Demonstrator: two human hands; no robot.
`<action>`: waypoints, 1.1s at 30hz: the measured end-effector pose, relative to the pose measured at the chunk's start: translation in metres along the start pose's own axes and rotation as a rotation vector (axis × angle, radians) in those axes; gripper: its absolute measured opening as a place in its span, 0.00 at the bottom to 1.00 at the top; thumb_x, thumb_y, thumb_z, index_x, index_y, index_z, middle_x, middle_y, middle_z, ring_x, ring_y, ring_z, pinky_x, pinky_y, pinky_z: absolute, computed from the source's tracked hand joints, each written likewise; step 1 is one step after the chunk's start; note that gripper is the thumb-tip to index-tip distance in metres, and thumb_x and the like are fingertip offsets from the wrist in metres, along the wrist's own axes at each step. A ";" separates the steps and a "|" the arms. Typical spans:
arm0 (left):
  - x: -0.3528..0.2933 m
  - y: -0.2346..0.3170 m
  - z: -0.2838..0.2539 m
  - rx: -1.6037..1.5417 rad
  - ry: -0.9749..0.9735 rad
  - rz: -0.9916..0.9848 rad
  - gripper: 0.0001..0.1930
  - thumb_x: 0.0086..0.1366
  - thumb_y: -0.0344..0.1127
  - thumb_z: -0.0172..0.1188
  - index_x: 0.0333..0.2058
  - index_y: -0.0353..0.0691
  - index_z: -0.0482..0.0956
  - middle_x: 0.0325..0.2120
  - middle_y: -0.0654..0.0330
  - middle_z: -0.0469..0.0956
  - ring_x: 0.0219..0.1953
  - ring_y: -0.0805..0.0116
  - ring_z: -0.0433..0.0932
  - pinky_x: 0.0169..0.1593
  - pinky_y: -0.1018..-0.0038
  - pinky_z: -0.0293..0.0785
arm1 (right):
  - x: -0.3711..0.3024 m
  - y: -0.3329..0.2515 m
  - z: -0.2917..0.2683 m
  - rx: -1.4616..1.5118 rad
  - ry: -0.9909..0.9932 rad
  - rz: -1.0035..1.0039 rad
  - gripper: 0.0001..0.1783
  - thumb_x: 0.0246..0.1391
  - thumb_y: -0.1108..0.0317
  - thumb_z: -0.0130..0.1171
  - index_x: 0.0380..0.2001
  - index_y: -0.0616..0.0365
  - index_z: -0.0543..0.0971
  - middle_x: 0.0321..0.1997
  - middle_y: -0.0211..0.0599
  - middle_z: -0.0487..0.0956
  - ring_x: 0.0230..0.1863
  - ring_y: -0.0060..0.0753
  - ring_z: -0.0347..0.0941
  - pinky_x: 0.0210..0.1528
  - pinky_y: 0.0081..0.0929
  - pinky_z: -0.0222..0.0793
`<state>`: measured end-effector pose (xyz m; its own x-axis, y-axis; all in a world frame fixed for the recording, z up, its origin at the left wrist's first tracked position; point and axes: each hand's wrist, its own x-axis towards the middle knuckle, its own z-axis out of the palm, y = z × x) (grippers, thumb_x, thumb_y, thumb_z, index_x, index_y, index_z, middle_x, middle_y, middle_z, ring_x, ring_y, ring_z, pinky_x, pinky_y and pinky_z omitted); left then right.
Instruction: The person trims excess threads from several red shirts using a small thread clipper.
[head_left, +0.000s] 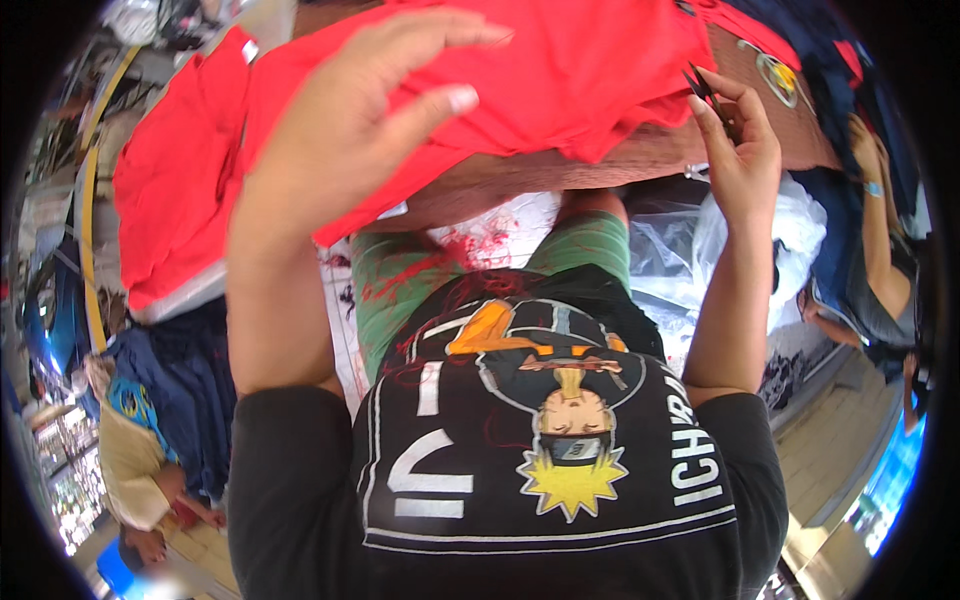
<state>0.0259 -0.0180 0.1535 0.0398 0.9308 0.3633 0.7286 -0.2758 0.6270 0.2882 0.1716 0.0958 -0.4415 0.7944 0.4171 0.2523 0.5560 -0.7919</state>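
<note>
Red cloth [580, 75] lies spread over a brown work surface [480, 190] in front of me. My left hand [365, 115] hovers over the cloth at the left, thumb and fingers apart, holding nothing. At the right edge of the cloth, my right hand [745, 150] grips a small pair of dark thread snips [703, 88]. The blades point up and away, close to the cloth's edge. Whether they touch the fabric I cannot tell. Another piece of red cloth [185, 180] drapes down at the far left.
A yellow item with pale cord [782, 78] lies at the far right. Clear plastic [800, 225] bunches below the surface. A person's arm [876, 225] is at the right; another person [135, 470] sits lower left beside navy cloth [190, 400]. Red thread scraps litter my green shorts [400, 275].
</note>
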 end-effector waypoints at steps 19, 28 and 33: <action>-0.022 -0.184 -0.078 0.594 0.843 -0.456 0.15 0.65 0.35 0.57 0.49 0.38 0.78 0.59 0.50 0.66 0.59 0.64 0.69 0.58 0.72 0.65 | 0.005 0.044 -0.037 0.061 0.276 0.148 0.14 0.53 0.70 0.63 0.43 0.60 0.78 0.35 0.30 0.79 0.32 0.16 0.71 0.38 0.17 0.68; 0.014 -0.075 0.068 0.259 0.285 -0.260 0.15 0.62 0.37 0.60 0.46 0.39 0.79 0.41 0.55 0.80 0.45 0.61 0.79 0.50 0.70 0.73 | 0.087 0.132 0.003 -0.749 0.265 0.076 0.25 0.44 0.55 0.67 0.44 0.57 0.79 0.42 0.45 0.80 0.47 0.48 0.75 0.49 0.38 0.70; 0.057 -0.102 0.103 0.411 0.431 -0.179 0.14 0.63 0.40 0.60 0.42 0.37 0.79 0.33 0.60 0.80 0.36 0.66 0.79 0.43 0.73 0.74 | 0.113 0.138 0.015 -0.231 0.050 0.232 0.19 0.48 0.56 0.65 0.37 0.60 0.80 0.31 0.38 0.79 0.33 0.34 0.75 0.34 0.29 0.69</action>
<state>0.0242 0.0881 0.0399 -0.3249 0.7501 0.5761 0.9053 0.0704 0.4189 0.2598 0.3340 0.0272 -0.3077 0.9141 0.2639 0.5325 0.3953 -0.7484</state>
